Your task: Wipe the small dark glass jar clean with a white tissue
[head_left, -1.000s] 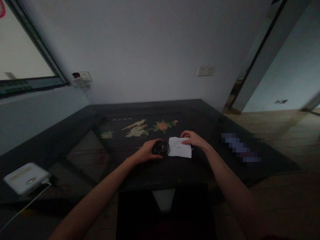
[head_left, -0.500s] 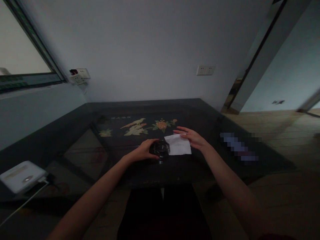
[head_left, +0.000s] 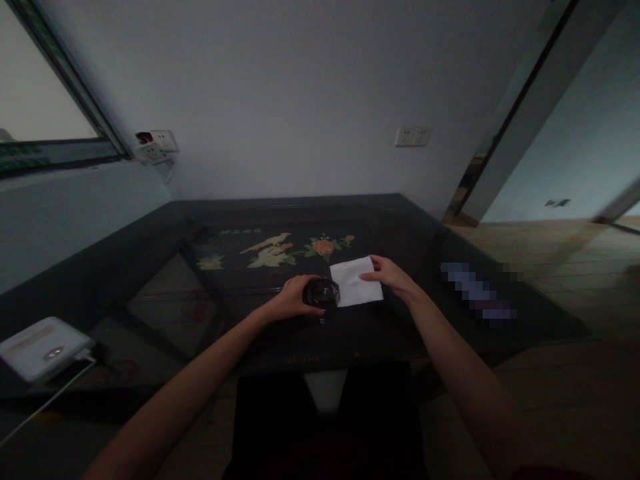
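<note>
The left hand (head_left: 290, 299) grasps a dark glass ashtray (head_left: 323, 293) from its left. Just right of it, the right hand (head_left: 393, 276) pinches a white cloth (head_left: 353, 285).

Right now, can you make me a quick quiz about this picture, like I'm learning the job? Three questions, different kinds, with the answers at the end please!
1. Which hand is curled around the dark shiny object?
A) right
B) left
C) neither

2. True or false: the white box is to the left of the dark shiny object.

3. Fill in the blank: the right hand holds the edge of a thin, squarish sheet whose colour is ____.

Key:
1. B, the left hand.
2. True.
3. White.
</note>
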### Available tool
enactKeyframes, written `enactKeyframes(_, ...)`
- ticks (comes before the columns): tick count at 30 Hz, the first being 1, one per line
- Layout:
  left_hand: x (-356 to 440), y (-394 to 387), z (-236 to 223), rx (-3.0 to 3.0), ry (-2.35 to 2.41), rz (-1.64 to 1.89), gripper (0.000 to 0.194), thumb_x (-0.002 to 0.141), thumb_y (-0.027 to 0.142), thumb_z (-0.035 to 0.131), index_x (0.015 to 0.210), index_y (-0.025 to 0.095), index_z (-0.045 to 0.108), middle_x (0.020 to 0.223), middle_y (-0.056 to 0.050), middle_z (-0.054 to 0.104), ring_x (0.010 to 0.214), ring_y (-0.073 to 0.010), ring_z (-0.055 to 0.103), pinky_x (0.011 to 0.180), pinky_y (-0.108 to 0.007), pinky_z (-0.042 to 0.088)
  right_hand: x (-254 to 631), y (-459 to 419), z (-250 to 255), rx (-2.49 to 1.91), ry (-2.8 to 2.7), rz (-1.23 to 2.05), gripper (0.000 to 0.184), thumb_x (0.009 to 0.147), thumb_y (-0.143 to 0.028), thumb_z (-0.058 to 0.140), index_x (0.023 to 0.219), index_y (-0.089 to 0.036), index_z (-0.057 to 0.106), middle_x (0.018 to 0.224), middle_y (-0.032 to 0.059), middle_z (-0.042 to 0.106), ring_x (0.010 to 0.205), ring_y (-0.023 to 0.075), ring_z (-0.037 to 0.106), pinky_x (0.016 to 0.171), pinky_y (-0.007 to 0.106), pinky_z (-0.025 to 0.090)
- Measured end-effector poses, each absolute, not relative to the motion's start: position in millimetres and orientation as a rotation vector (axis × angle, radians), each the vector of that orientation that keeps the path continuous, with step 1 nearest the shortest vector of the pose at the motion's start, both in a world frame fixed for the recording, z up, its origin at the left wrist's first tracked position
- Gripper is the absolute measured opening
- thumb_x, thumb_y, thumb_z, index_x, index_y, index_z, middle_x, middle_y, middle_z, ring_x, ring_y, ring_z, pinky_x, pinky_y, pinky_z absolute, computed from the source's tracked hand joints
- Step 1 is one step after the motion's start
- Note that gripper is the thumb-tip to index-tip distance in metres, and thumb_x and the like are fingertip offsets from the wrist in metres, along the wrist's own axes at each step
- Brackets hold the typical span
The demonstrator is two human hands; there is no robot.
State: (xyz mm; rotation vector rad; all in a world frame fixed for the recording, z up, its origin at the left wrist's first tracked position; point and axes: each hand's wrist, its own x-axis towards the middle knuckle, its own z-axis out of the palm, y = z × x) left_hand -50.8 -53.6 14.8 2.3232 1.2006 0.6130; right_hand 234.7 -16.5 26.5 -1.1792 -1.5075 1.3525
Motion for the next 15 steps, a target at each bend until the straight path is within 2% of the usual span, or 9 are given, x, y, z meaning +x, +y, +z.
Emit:
enactKeyframes(3, -49.0, -51.4, 10.5, 2.334, 1.22, 0.627, 0.084, 0.055, 0.048, 0.08, 0.126, 0.018, 0.048, 0.123, -0.014, 0.057, 0.117, -0.0326, 0.051, 0.101, -0.051, 0.034, 225.7, -17.3, 24.5, -1.179, -1.329, 1.388, 0.034, 0.063, -0.011, 0.074, 0.095, -0.016, 0.063, 0.096, 0.0067, 0.071, 0.075, 0.0167, 0.067, 0.069, 0.029, 0.054)
enactKeyframes(9, -49.0, -48.4, 6.1, 2.342, 1.211, 0.649, 0.086, 0.052, 0.051, 0.08, 0.126, 0.019, 0.049, 0.122, -0.013, 0.058, 0.116, -0.0326, 0.051, 0.1, -0.05, 0.035, 212.5, -23.8, 19.4, -1.233, -1.267, 1.542, 0.011, 0.074, -0.015, 0.068, 0.084, -0.013, 0.067, 0.083, 0.0078, 0.073, 0.067, 0.0156, 0.068, 0.061, 0.025, 0.055)
enactKeyframes(12, -49.8, -48.5, 5.3, 2.341, 1.204, 0.669, 0.087, 0.052, 0.052, 0.08, 0.127, 0.02, 0.048, 0.122, -0.012, 0.058, 0.116, -0.0326, 0.051, 0.1, -0.05, 0.036, 213.0, -25.2, 18.7, -1.242, -1.318, 1.562, 0.013, 0.07, -0.014, 0.071, 0.083, -0.013, 0.068, 0.082, 0.0071, 0.074, 0.067, 0.016, 0.068, 0.062, 0.025, 0.056)
enactKeyframes(15, -49.9, -48.5, 4.3, 2.347, 1.205, 0.669, 0.089, 0.051, 0.053, 0.08, 0.128, 0.021, 0.047, 0.124, -0.012, 0.057, 0.117, -0.0324, 0.051, 0.101, -0.049, 0.035, 217.6, -26.1, 20.3, -1.183, -1.366, 1.622, 0.024, 0.065, -0.012, 0.074, 0.089, -0.014, 0.068, 0.088, 0.0071, 0.074, 0.072, 0.0175, 0.069, 0.067, 0.028, 0.057)
